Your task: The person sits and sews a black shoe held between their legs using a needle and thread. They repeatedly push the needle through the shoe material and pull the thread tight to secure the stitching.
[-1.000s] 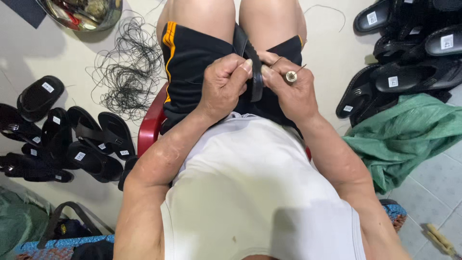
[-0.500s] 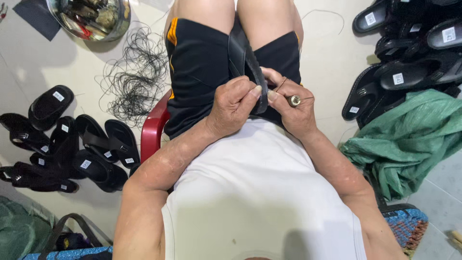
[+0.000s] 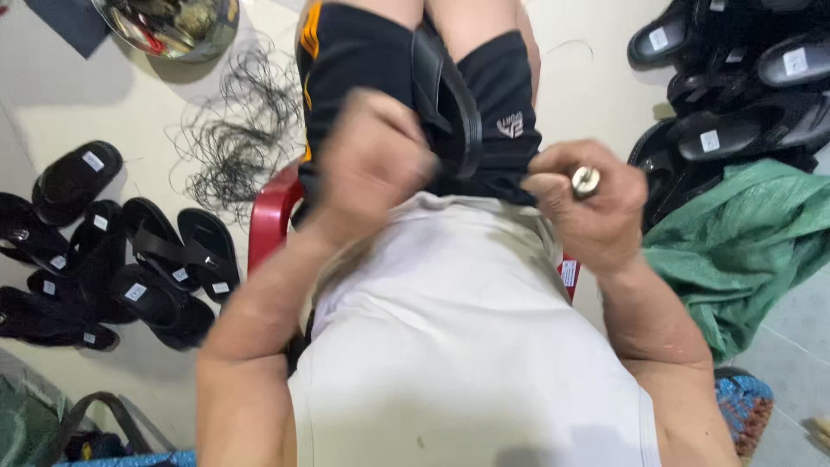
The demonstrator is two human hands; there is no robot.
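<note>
A black sandal (image 3: 450, 104) lies lengthwise on my lap, between the legs of my black shorts (image 3: 346, 60). My left hand (image 3: 372, 164) is blurred with motion just left of the sandal's near end; its grip cannot be made out. My right hand (image 3: 588, 203), with a ring on one finger, is curled at the right of that end, fingertips pinched on the sandal's dark edge against the shorts' hem. I sit on a red plastic stool (image 3: 272, 216).
Several black sandals (image 3: 112, 251) lie on the floor at the left and more black sandals (image 3: 735, 78) at the upper right. A tangle of dark thread (image 3: 229, 130) and a metal bowl (image 3: 173, 26) are at the upper left. Green sacking (image 3: 735, 242) lies at the right.
The view has tilted down and closer. My hands have drawn apart, the left swinging left in a blur, the right shifting right.
</note>
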